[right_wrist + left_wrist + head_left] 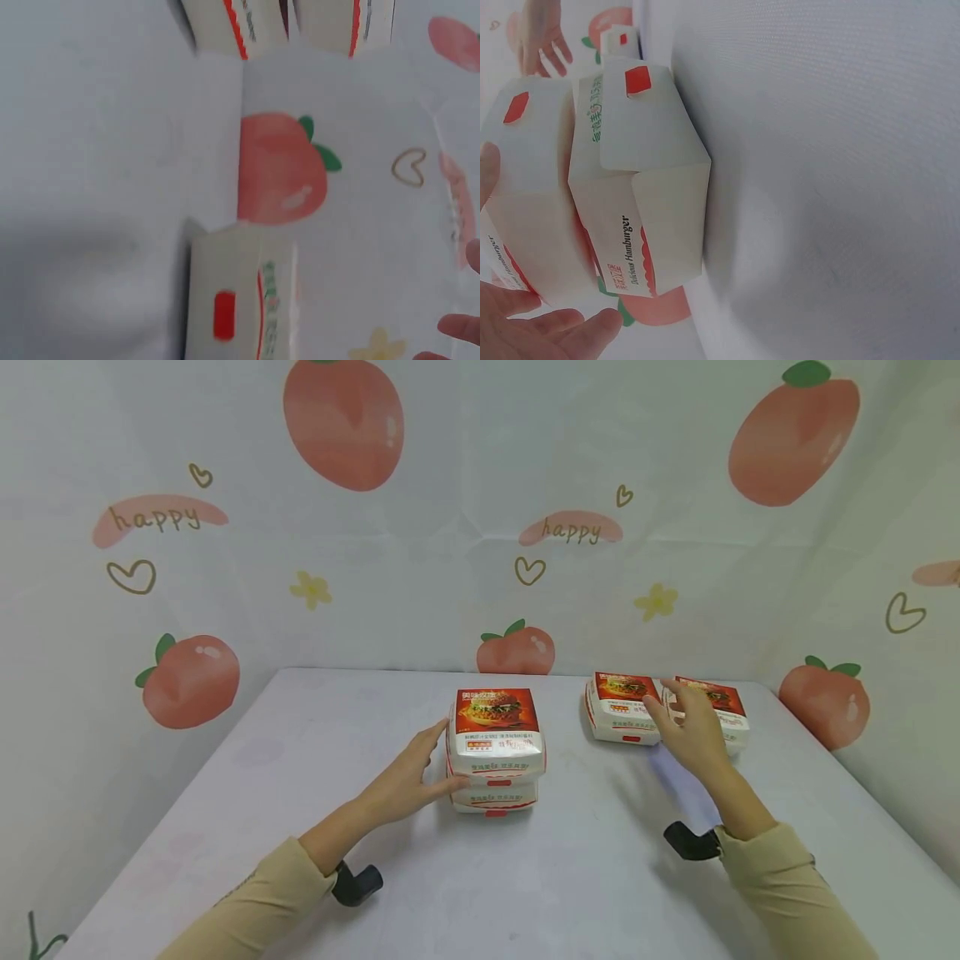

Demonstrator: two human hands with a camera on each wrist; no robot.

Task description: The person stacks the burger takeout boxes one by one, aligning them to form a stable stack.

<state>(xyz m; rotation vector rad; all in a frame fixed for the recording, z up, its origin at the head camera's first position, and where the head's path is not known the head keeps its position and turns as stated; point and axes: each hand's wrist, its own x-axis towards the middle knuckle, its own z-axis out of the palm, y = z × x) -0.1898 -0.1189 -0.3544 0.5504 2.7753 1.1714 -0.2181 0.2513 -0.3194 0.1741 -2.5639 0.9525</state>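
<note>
I have the left hand [411, 781] reaching in from the near left, thumb across the front of the upper burger box [498, 739] and the other fingers along its left side. Those fingers are spread wide and touching the box; how firmly they press, I can't tell. The right hand [690, 727] is stretched forward over the far right of the counter [450, 893], palm down, its fingers apart and holding nothing.

I count four boxes: the upper one squarely on a lower burger box [498, 797] near the middle, plus a left rear box [622, 706] and a right rear box [731, 703] side by side under the right hand, which hides whether they touch.

The rear pair sits near the counter's far edge, against the printed backdrop [405, 627]. I see room left of the stack, in front of it, and between it and the pair.
</note>
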